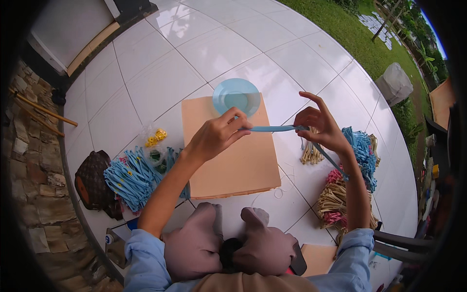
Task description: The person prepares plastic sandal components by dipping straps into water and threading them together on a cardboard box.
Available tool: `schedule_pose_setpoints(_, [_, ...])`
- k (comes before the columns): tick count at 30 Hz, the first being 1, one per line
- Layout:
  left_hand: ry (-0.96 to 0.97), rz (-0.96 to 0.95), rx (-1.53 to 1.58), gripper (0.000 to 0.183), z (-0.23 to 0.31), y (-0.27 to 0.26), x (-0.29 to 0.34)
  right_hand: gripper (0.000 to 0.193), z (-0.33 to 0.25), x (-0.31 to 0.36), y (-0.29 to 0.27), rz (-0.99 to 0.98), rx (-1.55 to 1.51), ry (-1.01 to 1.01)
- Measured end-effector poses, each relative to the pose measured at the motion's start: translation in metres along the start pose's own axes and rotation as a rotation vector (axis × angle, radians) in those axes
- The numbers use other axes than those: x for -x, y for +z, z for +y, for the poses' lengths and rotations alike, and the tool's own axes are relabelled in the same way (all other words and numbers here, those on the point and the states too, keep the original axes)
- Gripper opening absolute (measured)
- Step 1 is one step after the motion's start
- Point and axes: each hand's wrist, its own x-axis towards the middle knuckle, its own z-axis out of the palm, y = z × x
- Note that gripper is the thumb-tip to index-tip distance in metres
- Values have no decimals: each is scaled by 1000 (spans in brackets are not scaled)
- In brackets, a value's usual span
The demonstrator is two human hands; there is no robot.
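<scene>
A narrow light-blue fabric strip [275, 128] stretches level between my two hands, above a tan cardboard sheet [233, 170]. My left hand [216, 135] pinches its left end between thumb and fingers. My right hand [325, 127] grips the strip farther along with thumb and fingers, the index finger raised; the loose tail hangs down past the wrist. Beyond my left hand, a translucent blue dish [221, 90] rests on the sheet's far edge. A bundle of beige strips [311, 153] lies on the tiles below my right hand.
Left of the sheet lie a pile of blue strips [129, 177], small yellow pieces [155, 137] in clear plastic and a brown bag [95, 177]. On the right are blue bundles [361, 151] and beige and pink bundles [333, 200]. Thin white thread [278, 191] curls near the sheet's corner.
</scene>
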Motion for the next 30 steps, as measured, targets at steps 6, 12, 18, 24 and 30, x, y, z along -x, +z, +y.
schedule_pose_setpoints(6, [-188, -131, -40, 26, -31, 24, 31, 72, 70, -22, 23, -18, -63, 41])
schedule_pose_setpoints(12, [-153, -189, -194, 44, -38, 29, 42, 68, 93, -33, 38, 24, -60, 38])
schedule_pose_setpoints(18, [-184, -224, -243, 45, -35, 30, 38, 70, 107, -30, 43, 89, -81, -13])
schedule_pose_setpoints(24, [-215, -232, -268, 44, -35, 31, 38, 69, 112, -26, 49, 135, -46, -49])
schedule_pose_setpoints(30, [-228, -227, -281, 43, -34, 33, 39, 69, 115, -22, 52, 162, -27, -56])
